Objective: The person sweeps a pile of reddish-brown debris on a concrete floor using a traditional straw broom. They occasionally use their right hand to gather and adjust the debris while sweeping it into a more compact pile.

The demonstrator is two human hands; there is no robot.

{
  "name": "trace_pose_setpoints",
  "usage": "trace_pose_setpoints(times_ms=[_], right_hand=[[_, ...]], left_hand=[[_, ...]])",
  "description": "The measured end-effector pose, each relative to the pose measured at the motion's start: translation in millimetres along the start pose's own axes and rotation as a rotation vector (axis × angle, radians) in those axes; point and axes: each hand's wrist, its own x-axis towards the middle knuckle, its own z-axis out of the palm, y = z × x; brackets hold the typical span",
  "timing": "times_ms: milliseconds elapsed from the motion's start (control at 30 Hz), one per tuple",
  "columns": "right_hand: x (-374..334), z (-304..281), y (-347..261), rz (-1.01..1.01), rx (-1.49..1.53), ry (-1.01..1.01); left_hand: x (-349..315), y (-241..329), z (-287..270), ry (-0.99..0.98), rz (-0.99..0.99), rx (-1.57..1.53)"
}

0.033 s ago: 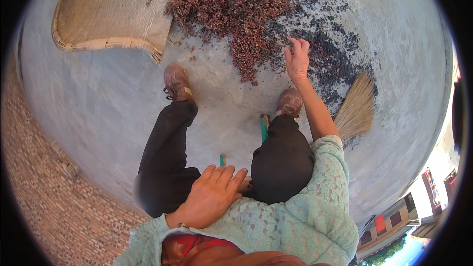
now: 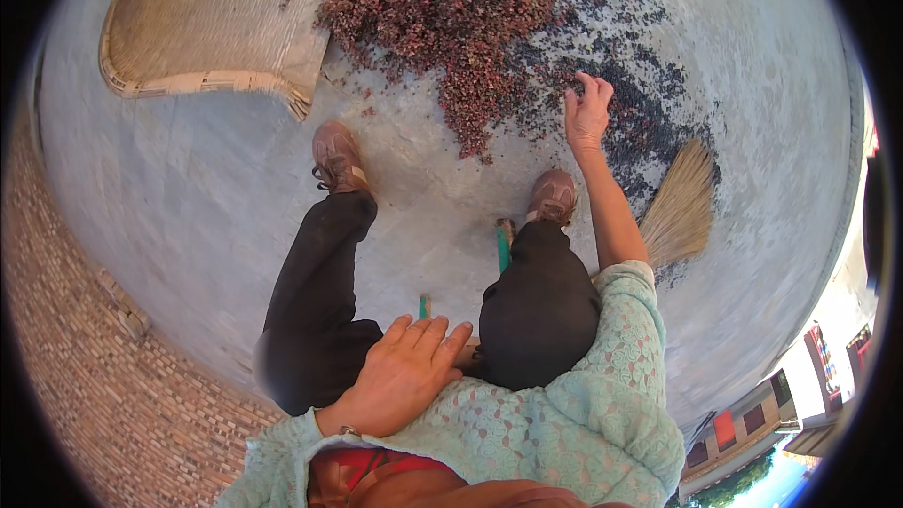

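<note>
My right hand [image 2: 588, 118] reaches out over the scattered dark seeds [image 2: 644, 99], palm down, fingers loosely bent and thumb apart from them. Nothing shows in its grasp, though the fingertips' undersides are hidden. Left of it lies a heap of reddish-brown seed heads or husks [image 2: 451, 0], its tapering edge mixing into the dark seeds. My left hand [image 2: 409, 372] rests flat near my lap, holding nothing, fingers stretched out. A straw broom head [image 2: 682, 202] lies on the dark seeds beside my right forearm.
A woven mat [image 2: 212, 19] with a bound rim lies at upper left, on the grey concrete floor [image 2: 226, 188]. My brown shoes [image 2: 337, 155] stand apart before the heap. Green bars [image 2: 505, 243] show between my legs. Brick paving [image 2: 122, 386] borders the lower left.
My right hand has shifted a little to the right over the dark seeds. My left hand, the broom and the heap look unmoved.
</note>
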Motion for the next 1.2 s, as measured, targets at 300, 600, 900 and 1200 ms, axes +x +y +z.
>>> trace_pose_setpoints(times_ms=[300, 600, 900, 1200], right_hand=[[10, 11, 47, 0.271, -0.155, 0.082], [-14, 35, -43, -0.187, 0.12, -0.373], [20, -3, 28, 0.226, -0.174, -0.013], [-26, 42, -45, -0.191, 0.039, -0.356]], left_hand=[[1, -2, 0, -0.012, 0.017, 0.014], [5, -1, -4, -0.032, 0.006, 0.018], [5, 0, -2, -0.023, 0.004, 0.004], [8, 2, -3, -0.054, 0.011, 0.008]])
